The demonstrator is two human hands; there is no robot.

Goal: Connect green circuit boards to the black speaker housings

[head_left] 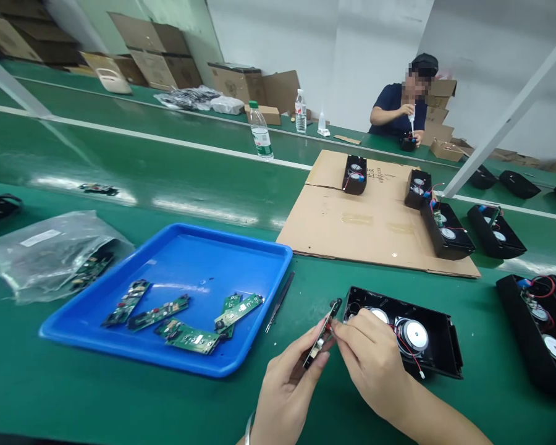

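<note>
A circuit board [322, 337] is held on edge between the thumb and fingers of my left hand [290, 377]. My right hand [373, 352] pinches at the upper part of that board, where a bit of red shows; its fingertips hide what they grip. Just behind my right hand sits an open black speaker housing [438, 346] with two round white-backed speakers [416, 334], and a thin red and black wire with a white plug hangs over its side. To the left, a blue tray [167, 364] carries several green circuit boards [192, 339].
Tweezers [280, 301] lie beside the tray. A plastic bag [50, 253] with boards is at left. Cardboard [324, 228] lies beyond, with black housings [447, 232] on and around it; more [532, 334] stand at right. A water bottle [261, 137] and a co-worker [398, 111] are farther back.
</note>
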